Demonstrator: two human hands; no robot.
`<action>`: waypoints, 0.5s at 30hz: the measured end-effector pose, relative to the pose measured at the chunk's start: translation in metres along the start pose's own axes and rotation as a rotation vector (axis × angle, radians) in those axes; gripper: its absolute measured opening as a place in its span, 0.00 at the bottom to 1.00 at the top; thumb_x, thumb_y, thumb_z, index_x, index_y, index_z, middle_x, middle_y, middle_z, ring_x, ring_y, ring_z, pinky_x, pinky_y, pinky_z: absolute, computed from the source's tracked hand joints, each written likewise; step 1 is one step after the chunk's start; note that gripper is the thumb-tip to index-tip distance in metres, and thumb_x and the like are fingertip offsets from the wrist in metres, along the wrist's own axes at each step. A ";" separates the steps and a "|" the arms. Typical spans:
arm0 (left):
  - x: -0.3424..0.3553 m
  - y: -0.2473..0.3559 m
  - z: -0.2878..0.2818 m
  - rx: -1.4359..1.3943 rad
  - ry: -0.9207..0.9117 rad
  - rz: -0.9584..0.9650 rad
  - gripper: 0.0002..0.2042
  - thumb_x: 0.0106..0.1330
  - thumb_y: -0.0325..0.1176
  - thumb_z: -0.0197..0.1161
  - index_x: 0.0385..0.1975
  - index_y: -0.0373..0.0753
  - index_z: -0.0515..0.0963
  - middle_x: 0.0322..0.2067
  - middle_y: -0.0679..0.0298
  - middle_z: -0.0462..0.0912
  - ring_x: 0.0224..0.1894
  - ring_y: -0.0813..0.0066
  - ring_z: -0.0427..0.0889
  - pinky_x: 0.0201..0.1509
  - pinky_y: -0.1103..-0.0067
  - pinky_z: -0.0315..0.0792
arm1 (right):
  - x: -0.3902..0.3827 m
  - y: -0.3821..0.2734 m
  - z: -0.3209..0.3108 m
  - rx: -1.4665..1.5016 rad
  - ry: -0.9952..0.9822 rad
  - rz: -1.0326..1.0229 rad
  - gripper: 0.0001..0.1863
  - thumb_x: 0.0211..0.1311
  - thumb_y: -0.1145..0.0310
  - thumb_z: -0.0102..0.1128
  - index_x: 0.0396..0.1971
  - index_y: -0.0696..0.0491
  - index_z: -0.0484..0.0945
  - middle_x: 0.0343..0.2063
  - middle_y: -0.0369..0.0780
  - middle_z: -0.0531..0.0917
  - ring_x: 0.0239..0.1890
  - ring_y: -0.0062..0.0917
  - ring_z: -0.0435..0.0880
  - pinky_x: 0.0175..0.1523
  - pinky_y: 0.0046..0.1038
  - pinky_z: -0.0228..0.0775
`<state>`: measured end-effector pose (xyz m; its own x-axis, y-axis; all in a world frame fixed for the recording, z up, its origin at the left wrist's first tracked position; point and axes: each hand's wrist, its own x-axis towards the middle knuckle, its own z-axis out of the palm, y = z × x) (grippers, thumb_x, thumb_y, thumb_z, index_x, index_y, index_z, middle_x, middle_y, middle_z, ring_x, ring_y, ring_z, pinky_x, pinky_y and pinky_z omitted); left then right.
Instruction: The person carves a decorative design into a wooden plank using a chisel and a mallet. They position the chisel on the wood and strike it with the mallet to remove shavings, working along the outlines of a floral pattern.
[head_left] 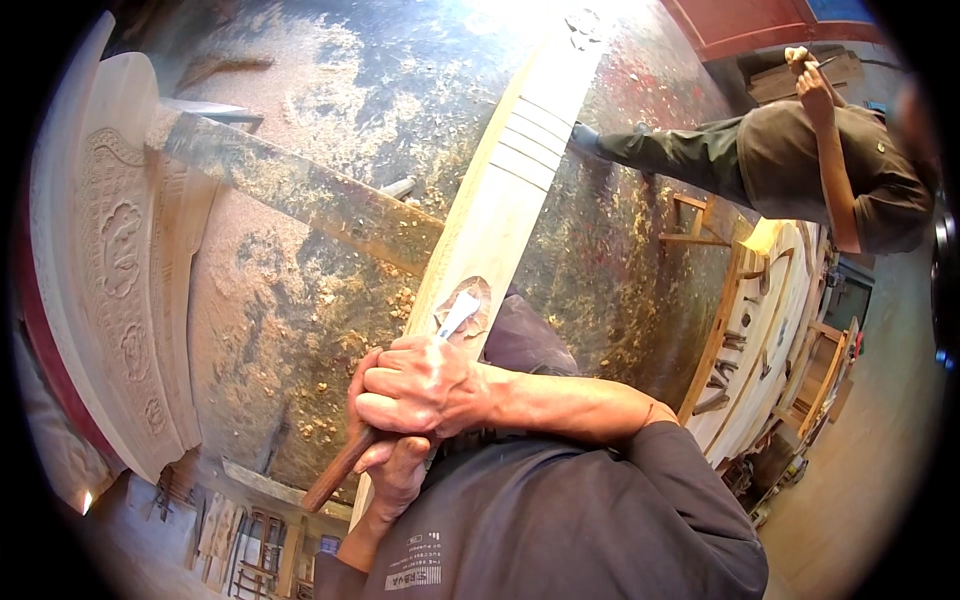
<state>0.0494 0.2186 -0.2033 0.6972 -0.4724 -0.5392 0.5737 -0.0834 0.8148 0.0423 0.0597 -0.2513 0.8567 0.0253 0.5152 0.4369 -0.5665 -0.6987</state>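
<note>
My right hand point(430, 385) is wrapped round a carving gouge, close to its metal blade point(458, 314). Below it, my left hand point(397, 474) is closed on the brown wooden handle point(340, 472), whose butt sticks out to the lower left. The right hand covers the middle of the tool. The gouge's blade tip lies at an oval carved hollow point(481, 298) in a long pale wooden beam point(480, 225). This beam slants from beneath my hands to the far top. Several dark lines cross it farther up, and another carved patch point(583, 30) is near its far end.
A plank point(300, 200) runs from the beam to a large carved wooden panel point(125, 260) at left. Wood chips point(325, 400) litter the floor. At right, a bench point(750, 330) carries several tools, and another person point(810, 165) holds a small object. Racked tools point(262, 545) stand lower left.
</note>
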 end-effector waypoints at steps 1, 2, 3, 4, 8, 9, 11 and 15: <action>-0.001 -0.002 0.000 -0.023 0.007 -0.012 0.65 0.53 0.67 0.83 0.81 0.28 0.57 0.73 0.53 0.71 0.75 0.61 0.71 0.80 0.63 0.66 | 0.002 0.000 -0.001 0.004 0.026 -0.007 0.29 0.61 0.35 0.69 0.28 0.49 0.74 0.27 0.35 0.76 0.28 0.29 0.83 0.31 0.33 0.76; -0.002 -0.004 -0.001 -0.048 0.017 -0.023 0.65 0.53 0.67 0.84 0.81 0.28 0.57 0.73 0.54 0.70 0.75 0.61 0.71 0.80 0.63 0.67 | 0.005 0.001 -0.003 0.009 0.050 -0.017 0.29 0.63 0.36 0.68 0.26 0.48 0.72 0.24 0.34 0.72 0.25 0.27 0.79 0.29 0.31 0.72; -0.002 -0.006 -0.003 -0.035 0.013 -0.015 0.65 0.53 0.66 0.84 0.81 0.28 0.57 0.73 0.54 0.70 0.75 0.62 0.71 0.80 0.63 0.67 | 0.007 0.002 -0.004 0.015 0.074 -0.027 0.29 0.64 0.37 0.68 0.25 0.48 0.70 0.22 0.32 0.67 0.22 0.24 0.75 0.26 0.30 0.68; -0.002 -0.008 -0.005 -0.022 0.009 -0.008 0.65 0.53 0.66 0.84 0.81 0.28 0.57 0.73 0.54 0.70 0.75 0.62 0.71 0.79 0.63 0.67 | 0.007 0.002 -0.005 0.020 0.076 -0.022 0.29 0.64 0.37 0.68 0.25 0.48 0.70 0.22 0.32 0.67 0.22 0.25 0.75 0.26 0.30 0.68; -0.001 -0.003 0.000 -0.084 -0.001 -0.040 0.63 0.55 0.63 0.84 0.81 0.28 0.58 0.73 0.55 0.71 0.75 0.62 0.71 0.79 0.64 0.68 | 0.006 0.002 -0.004 0.016 0.063 -0.010 0.28 0.64 0.37 0.68 0.26 0.48 0.70 0.23 0.33 0.68 0.22 0.25 0.76 0.27 0.30 0.68; -0.002 -0.004 -0.001 -0.069 0.004 -0.038 0.62 0.55 0.62 0.84 0.81 0.28 0.58 0.73 0.55 0.71 0.75 0.62 0.72 0.79 0.64 0.68 | 0.005 0.002 -0.003 0.009 0.055 -0.009 0.28 0.64 0.38 0.68 0.26 0.48 0.70 0.23 0.33 0.68 0.23 0.25 0.76 0.27 0.30 0.68; -0.003 -0.005 -0.003 -0.044 0.016 -0.041 0.60 0.56 0.61 0.84 0.81 0.28 0.59 0.72 0.55 0.71 0.74 0.62 0.72 0.79 0.64 0.68 | 0.004 0.002 -0.004 0.035 0.025 0.009 0.29 0.62 0.37 0.69 0.26 0.49 0.72 0.25 0.36 0.74 0.27 0.30 0.82 0.31 0.33 0.76; -0.005 -0.003 -0.003 -0.027 0.036 -0.048 0.57 0.58 0.58 0.83 0.80 0.28 0.60 0.71 0.55 0.72 0.74 0.62 0.72 0.78 0.65 0.68 | 0.003 0.002 -0.004 0.044 -0.007 0.027 0.28 0.60 0.38 0.70 0.26 0.50 0.73 0.26 0.37 0.78 0.30 0.33 0.86 0.33 0.35 0.80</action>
<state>0.0453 0.2242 -0.2039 0.6834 -0.4363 -0.5854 0.6180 -0.0812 0.7820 0.0446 0.0555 -0.2486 0.8699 0.0164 0.4929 0.4254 -0.5304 -0.7332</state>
